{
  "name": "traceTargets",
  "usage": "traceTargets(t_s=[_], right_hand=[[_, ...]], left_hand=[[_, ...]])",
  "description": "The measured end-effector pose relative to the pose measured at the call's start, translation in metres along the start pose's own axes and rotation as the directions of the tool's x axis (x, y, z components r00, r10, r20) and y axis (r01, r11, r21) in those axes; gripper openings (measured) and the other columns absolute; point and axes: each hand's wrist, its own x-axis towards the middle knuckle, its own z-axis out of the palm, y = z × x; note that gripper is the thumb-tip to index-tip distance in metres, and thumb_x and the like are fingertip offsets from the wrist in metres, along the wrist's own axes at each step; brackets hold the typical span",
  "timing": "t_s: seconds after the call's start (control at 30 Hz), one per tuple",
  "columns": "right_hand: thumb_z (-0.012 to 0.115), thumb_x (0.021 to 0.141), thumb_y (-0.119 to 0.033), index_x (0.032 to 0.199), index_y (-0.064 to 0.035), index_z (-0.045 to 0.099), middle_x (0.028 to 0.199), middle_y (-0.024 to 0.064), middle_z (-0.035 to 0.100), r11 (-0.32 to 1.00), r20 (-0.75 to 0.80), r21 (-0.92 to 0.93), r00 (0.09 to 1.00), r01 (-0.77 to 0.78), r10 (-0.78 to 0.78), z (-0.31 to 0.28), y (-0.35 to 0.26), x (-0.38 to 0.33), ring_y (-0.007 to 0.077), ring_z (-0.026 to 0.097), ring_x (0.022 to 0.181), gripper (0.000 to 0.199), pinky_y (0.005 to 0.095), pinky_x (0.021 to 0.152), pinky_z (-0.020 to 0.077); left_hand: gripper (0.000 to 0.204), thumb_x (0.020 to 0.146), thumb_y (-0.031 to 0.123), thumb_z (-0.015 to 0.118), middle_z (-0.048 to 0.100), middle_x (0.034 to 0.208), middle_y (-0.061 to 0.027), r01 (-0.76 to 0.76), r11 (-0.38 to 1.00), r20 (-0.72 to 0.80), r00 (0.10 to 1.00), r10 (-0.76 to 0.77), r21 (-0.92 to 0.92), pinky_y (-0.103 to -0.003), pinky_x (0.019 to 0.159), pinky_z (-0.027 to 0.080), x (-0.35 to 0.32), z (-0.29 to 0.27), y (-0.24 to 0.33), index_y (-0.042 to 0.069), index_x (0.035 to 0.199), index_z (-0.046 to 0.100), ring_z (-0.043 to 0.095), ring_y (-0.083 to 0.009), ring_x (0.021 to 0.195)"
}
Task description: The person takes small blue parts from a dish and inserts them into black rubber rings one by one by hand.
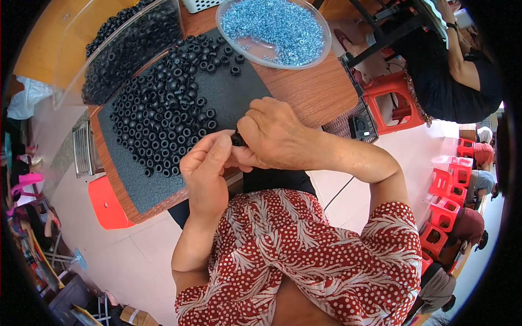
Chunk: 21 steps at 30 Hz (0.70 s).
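I see my right hand (272,133) and left hand (206,163) pinching one small black ring (237,140) between them, near the ring pile (163,114).

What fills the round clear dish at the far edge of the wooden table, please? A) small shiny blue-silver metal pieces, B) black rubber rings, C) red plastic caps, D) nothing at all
A: the round clear dish holds a heap of small shiny blue-silver metal pieces, while the black rubber rings lie apart on the dark foam mat and in the clear bin to the left.
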Motion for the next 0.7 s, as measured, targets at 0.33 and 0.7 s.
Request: traceTargets(t_s=[0.33, 0.7], right_hand=[[0.061, 0.063, -0.016, 0.059, -0.007, 0.036, 0.052, 0.0061, 0.035, 0.995, 0.044, 0.012, 0.994, 0.099, -0.099, 0.004, 0.004, -0.01, 0.0208, 0.039, 0.048, 0.027, 0.0328, 0.044, 0.0321], [0.064, 0.058, -0.02, 0.059, -0.0072, 0.037, 0.052, 0.0057, 0.036, 0.991, 0.062, 0.039, 0.99, 0.127, -0.129, -0.001, 0.008, -0.005, 0.0212, 0.042, 0.048, 0.03, 0.033, 0.044, 0.0347]], left_hand=[[0.027, 0.089, 0.013, 0.051, 0.064, 0.075, -0.0147, 0.07, 0.991, 0.085, 0.993, -0.08, 0.114, -0.027, 0.056, 0.051, 0.0, -0.008, -0.004, -0.011, 0.099, 0.056, 0.062, -0.0179, 0.062], [0.02, 0.087, 0.01, 0.053, 0.062, 0.069, -0.0086, 0.014, 0.982, 0.069, 0.997, -0.028, 0.189, -0.022, 0.052, 0.046, 0.004, 0.003, 0.003, -0.008, 0.093, 0.059, 0.057, -0.012, 0.056]])
